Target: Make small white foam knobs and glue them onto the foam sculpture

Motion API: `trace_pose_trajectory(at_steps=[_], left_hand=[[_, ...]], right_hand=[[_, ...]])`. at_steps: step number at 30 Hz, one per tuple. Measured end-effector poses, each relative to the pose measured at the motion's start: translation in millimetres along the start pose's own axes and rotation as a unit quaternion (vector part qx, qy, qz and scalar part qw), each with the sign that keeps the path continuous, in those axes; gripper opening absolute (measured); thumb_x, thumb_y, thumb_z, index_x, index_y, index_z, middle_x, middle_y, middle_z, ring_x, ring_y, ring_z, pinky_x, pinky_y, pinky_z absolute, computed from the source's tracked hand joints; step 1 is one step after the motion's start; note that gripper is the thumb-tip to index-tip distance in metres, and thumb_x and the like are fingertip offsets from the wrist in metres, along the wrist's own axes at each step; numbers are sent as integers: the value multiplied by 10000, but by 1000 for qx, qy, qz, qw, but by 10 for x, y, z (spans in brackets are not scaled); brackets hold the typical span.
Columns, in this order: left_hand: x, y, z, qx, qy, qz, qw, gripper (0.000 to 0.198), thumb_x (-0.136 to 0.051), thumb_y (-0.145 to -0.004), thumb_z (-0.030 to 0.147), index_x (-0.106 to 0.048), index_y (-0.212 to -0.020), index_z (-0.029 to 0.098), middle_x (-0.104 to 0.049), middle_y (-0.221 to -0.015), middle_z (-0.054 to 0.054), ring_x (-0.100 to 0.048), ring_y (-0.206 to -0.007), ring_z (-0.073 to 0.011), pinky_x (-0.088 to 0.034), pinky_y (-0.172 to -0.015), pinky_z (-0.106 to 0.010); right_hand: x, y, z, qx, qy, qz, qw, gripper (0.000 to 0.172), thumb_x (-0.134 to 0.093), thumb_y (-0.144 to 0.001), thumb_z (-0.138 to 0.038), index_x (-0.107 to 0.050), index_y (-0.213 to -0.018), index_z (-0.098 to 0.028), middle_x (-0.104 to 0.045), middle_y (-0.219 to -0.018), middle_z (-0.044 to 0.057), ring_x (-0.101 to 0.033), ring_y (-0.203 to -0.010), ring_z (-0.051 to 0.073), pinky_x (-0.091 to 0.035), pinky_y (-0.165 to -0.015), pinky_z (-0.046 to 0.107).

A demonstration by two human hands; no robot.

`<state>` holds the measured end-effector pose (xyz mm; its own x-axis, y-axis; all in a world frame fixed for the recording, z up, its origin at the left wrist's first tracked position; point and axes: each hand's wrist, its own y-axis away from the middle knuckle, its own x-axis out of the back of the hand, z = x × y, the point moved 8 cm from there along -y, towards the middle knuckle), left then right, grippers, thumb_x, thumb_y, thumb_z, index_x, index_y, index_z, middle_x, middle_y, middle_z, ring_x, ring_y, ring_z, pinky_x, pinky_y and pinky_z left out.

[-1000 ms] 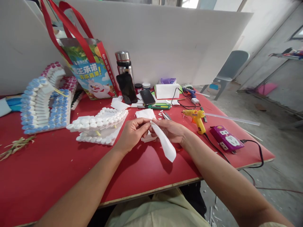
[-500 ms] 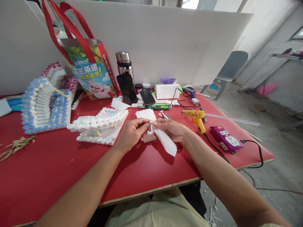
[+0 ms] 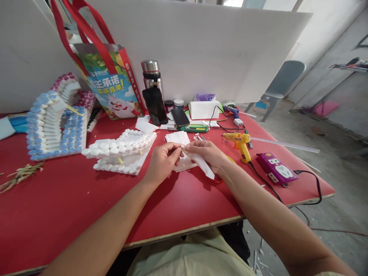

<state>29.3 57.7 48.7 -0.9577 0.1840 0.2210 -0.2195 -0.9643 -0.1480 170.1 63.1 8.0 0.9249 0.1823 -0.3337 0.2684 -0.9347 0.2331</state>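
Note:
A strip of white tissue paper [image 3: 204, 167] hangs from my fingers, its free end pointing down and right. My left hand [image 3: 162, 158] pinches its gathered upper end between thumb and forefinger. My right hand [image 3: 209, 153] is closed around the strip beside that end, fingertips close to the left ones. Behind and below the hands lies a stack of white paper sheets [image 3: 177, 137] on the red table [image 3: 172, 207]. Scissors with red handles [image 3: 215, 180] lie partly hidden under my right hand. Left of my hands stands a white arched model with rows of rounded pieces [image 3: 123, 147].
A yellow glue gun [image 3: 240, 143] and purple power strip [image 3: 276, 168] with cords lie on the right. Behind are phones [image 3: 179, 117], a green box cutter [image 3: 194, 128], a steel flask [image 3: 151, 76] and a shopping bag [image 3: 115, 84]. A blue-and-white model [image 3: 54, 126] stands left.
My right hand has rolled over the strip, its fingers now covering more of it. The free end has swung slightly up and looks narrower. My left hand keeps its pinch.

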Motion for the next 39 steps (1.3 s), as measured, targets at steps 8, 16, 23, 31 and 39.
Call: trace_pose_trajectory(at_steps=[8, 16, 23, 31, 39], left_hand=[[0, 27, 4, 14, -4, 31, 999, 182, -631, -882, 309, -671, -782, 162, -555, -549, 20, -478, -474, -93, -389, -468, -219], [-17, 84, 100, -56, -102, 81, 990, 183, -616, -903, 325, -673, -822, 171, -631, -647, 4, -526, -535, -110, -428, -548, -239], [-8, 113, 220, -205, -283, 100, 932, 182, -535, -956, 245, -691, -896, 173, -709, -816, -69, -646, -759, -191, -464, -728, -308], [33, 18, 77, -82, -51, 16, 995, 224, -633, -933, 361, -760, -961, 178, -652, -627, -12, -561, -518, -129, -479, -567, -269], [37, -109, -230, 75, 127, -84, 985, 220, -827, -760, 346, -806, -874, 160, -594, -553, 5, -488, -501, -89, -413, -496, -225]], right_hand=[[-13, 62, -164, 108, 158, 84, 978, 276, -784, -714, -416, -652, -741, -175, -616, -672, -11, -517, -604, 125, -377, -567, 268], [-42, 119, -273, 217, 278, 181, 918, 128, -669, -728, -292, -632, -656, -193, -627, -697, -4, -557, -705, 161, -414, -663, 291], [-80, 110, -222, 204, 205, 133, 948, 212, -711, -763, -389, -666, -740, -183, -646, -743, 16, -572, -709, 163, -433, -652, 285], [-40, 175, -339, 206, 235, 117, 943, 215, -723, -799, -383, -700, -758, -173, -673, -763, 31, -578, -725, 162, -422, -655, 281], [-125, 185, -375, 217, 310, 33, 925, 233, -681, -858, -398, -704, -776, -181, -675, -754, 16, -527, -671, 136, -376, -626, 272]])
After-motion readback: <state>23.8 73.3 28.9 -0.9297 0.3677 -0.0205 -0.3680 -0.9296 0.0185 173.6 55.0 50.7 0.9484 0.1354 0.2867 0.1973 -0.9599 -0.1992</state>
